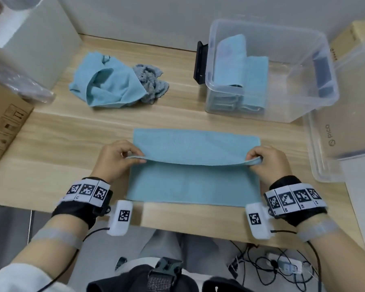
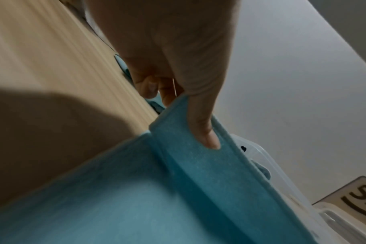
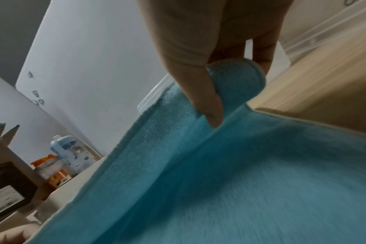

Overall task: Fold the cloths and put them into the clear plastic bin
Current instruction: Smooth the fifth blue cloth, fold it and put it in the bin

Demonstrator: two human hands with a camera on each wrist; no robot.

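- Near the worktop's [image 1: 51, 131] front edge, we see our left hand [image 1: 116, 159] and right hand [image 1: 268, 163] each pinching an end of the light blue cloth [image 1: 194, 184], its lifted fold raised off the wood.
- Between cloth and clear plastic bin [image 1: 303, 108] at the back right corner lies bare woodgrain.
- Folded blue cloths [image 1: 240, 66] stand inside the bin; a crumpled cloth pile [image 1: 114, 83] sits back left.

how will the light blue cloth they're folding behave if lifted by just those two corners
The flat light blue microfibre cloth is probably floppy: the raised edge sags between the left hand and right hand. It likely weighs little, since a thumb-and-fingers pinch holds each end. Its middle would probably droop.
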